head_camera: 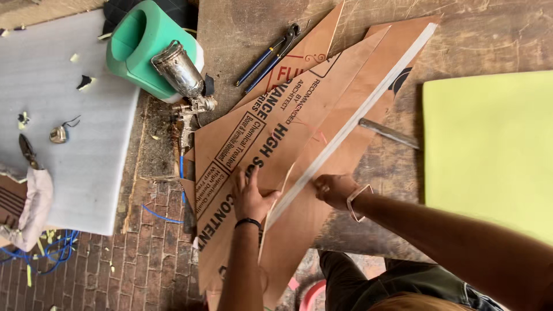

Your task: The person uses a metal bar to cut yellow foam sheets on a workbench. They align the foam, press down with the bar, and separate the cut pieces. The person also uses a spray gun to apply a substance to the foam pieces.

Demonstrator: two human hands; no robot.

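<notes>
My left hand [249,196] lies flat, fingers spread, on a brown plywood sheet [242,144] with printed lettering. My right hand [333,189], with a metal bangle on the wrist, is closed around a small marking tool whose tip is hidden, held against a long pale straightedge strip [357,118]. The strip runs diagonally across a second plywood piece [345,103] lying over the first. Both sheets rest on a worn wooden workbench [489,40].
Blue-handled pliers [271,55] lie at the far edge of the sheets. A metal spray gun [184,80] leans on a green foam block [141,43]. A yellow-green foam slab [489,150] lies right, a white foam sheet [63,126] left. Brick floor shows below.
</notes>
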